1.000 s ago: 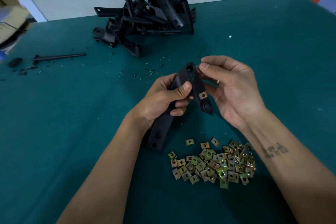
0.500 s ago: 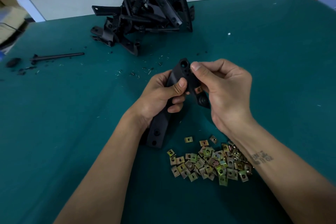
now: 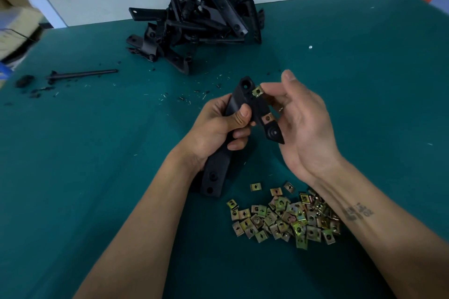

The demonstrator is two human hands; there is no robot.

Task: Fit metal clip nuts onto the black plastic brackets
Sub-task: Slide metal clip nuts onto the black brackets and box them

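Note:
My left hand (image 3: 218,128) grips a long black plastic bracket (image 3: 216,175) around its middle and holds it tilted above the green table. One brass-coloured clip nut (image 3: 267,118) sits fitted on the bracket's right arm. A second clip nut (image 3: 258,91) sits at the bracket's upper edge. My right hand (image 3: 306,128) is beside the bracket, palm toward me. Its straight fingers reach behind the arm and a fingertip touches the upper clip nut, while the thumb points up, away from it. A heap of loose clip nuts (image 3: 284,221) lies below my right wrist.
A tangled pile of black brackets (image 3: 194,24) stands at the table's far edge. A black rod (image 3: 82,73) and dark plastic scraps (image 3: 24,80) lie at the far left, with small shavings scattered mid-table. Cardboard boxes (image 3: 12,26) sit beyond the left edge.
My right hand has opened and drawn back from over the bracket, turning palm-up. A second clip nut now shows at the bracket's upper edge. The left hand keeps its grip.

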